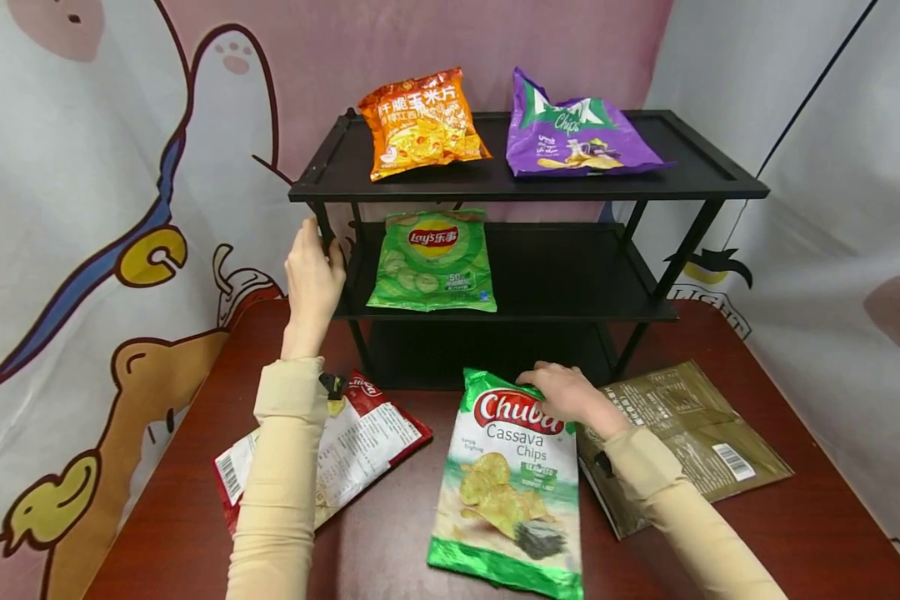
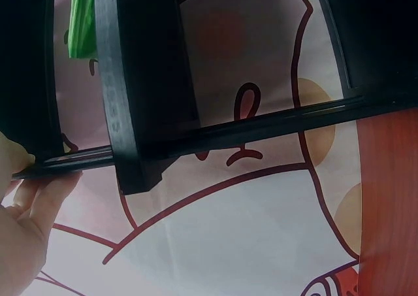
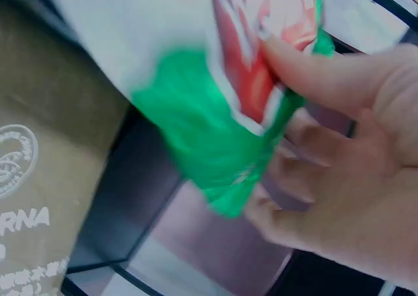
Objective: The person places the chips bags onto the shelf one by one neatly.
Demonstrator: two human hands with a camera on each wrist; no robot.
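Note:
My left hand (image 1: 315,271) grips the upper left post of a black three-tier shelf rack (image 1: 570,258). In the left wrist view, thumb and fingers close around that thin black post (image 2: 261,126). With thumb and fingers my right hand (image 1: 570,392) pinches the upper right edge of a green and white Chuba cassava chips bag (image 1: 506,508). The bag's front faces up, in front of the rack. Up close in the right wrist view, the thumb lies over the red logo and the bag's green corner (image 3: 196,113) hangs beside the fingers.
An orange snack bag (image 1: 423,125) and a purple chips bag (image 1: 581,133) stand on the top shelf. A green Lay's bag (image 1: 435,262) leans on the middle shelf. On the brown table (image 1: 390,533) lie a red and white bag (image 1: 367,442) at left and a gold-brown bag (image 1: 682,433) at right.

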